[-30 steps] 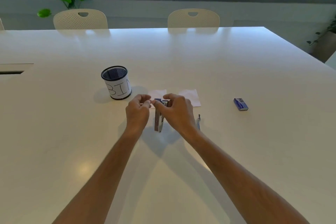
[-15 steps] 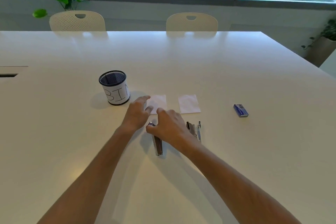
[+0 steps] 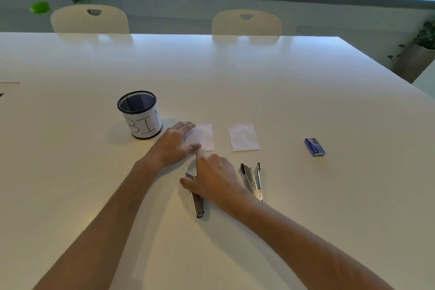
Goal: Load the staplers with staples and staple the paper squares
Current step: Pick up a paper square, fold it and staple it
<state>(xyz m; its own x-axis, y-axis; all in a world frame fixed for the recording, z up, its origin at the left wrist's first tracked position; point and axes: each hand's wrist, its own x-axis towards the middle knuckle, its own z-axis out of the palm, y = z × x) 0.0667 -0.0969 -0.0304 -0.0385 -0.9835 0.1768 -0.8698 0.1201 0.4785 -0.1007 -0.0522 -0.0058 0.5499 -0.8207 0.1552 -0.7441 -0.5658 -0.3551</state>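
Head camera looks down on a big white counter [image 3: 235, 77]. The left hand [image 3: 173, 146] lies flat with its fingers spread, and the fingertips rest on the left paper square [image 3: 203, 136]. The right hand [image 3: 213, 183] sits over the front of one stapler [image 3: 197, 203]. Its first finger points toward the paper. Its thumb touches the stapler's tip, but I cannot tell if the hand truly grips it.

A second stapler [image 3: 253, 181] lies just to the right, swung open. The other paper square [image 3: 244, 137] lies past it, toward the far edge of the counter. A small blue staple box [image 3: 314, 146] sits well apart, toward the right edge.

I think the step now is stapling the left square. To do it well, hold the paper still with the flat hand, slide one edge into the stapler's mouth, then press down firmly once.

A black mesh cup marked BIN [image 3: 140, 115] stands just left of the left hand. I see nothing inside it from here. The staple box is shut, so what is inside is hidden.
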